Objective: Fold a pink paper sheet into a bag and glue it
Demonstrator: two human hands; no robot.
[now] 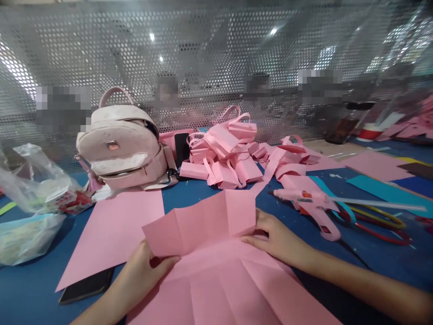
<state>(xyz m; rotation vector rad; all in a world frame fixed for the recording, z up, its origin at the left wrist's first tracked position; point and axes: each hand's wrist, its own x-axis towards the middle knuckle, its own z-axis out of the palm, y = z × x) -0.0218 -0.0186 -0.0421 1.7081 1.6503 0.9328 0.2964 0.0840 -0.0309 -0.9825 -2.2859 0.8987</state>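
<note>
A large pink sheet of paper [216,271] with several crease lines lies in front of me, its far strip folded upward. My left hand [147,266] pinches the sheet near the left end of that fold, thumb on the near side. At the right end, my right hand [270,232] grips the raised strip, with its thumb along the crease and the other fingers partly hidden behind the paper. Beyond the right hand lies a pink hot glue gun [307,198] with a clear glue stick in its back.
A pale pink backpack [122,144] stands at the back left, beside a pile of small pink paper bags [226,153]. A flat pink sheet [118,225] partly covers a dark phone [88,286]. Plastic bags [30,234] lie far left; scissors [382,225] rest at right. A perforated metal screen [209,58] rises behind.
</note>
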